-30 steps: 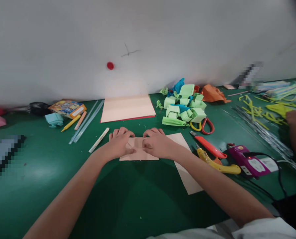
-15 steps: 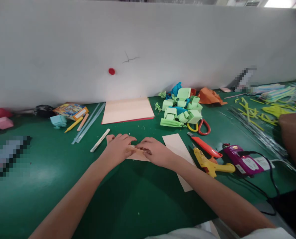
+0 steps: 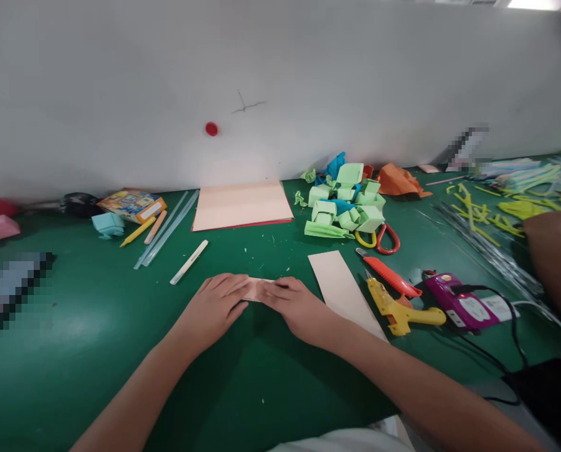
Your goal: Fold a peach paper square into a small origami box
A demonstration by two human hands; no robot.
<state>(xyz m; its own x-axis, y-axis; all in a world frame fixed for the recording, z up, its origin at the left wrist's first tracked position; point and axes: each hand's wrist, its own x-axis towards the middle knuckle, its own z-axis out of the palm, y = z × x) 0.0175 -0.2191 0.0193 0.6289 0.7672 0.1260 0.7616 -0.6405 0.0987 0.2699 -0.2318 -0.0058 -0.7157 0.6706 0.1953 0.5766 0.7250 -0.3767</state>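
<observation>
Between my hands lies a narrow folded strip of peach paper (image 3: 254, 291), low on the green table. My left hand (image 3: 218, 307) covers its left end, the fingers together and the thumb at the near edge. My right hand (image 3: 295, 306) grips the right end, fingers bent over the paper. Much of the strip is hidden under the fingers. Just right of my right hand lies a longer flat strip of peach paper (image 3: 339, 282), partly beneath my forearm. A whitish pen-like stick (image 3: 189, 262) rests beyond my left hand.
Peach sheets (image 3: 242, 206) lie by the wall. To the right are green folded paper pieces (image 3: 350, 207), scissors (image 3: 387, 240), a red cutter (image 3: 393, 276), a yellow glue gun (image 3: 397, 307) and a purple power box (image 3: 459, 301) with cables. Another person's arm (image 3: 556, 263) is at far right.
The peach paper, earlier wider and lifted at its fold, is now a narrow flat strip. My hands have moved slightly nearer me, fingers flatter on it.
</observation>
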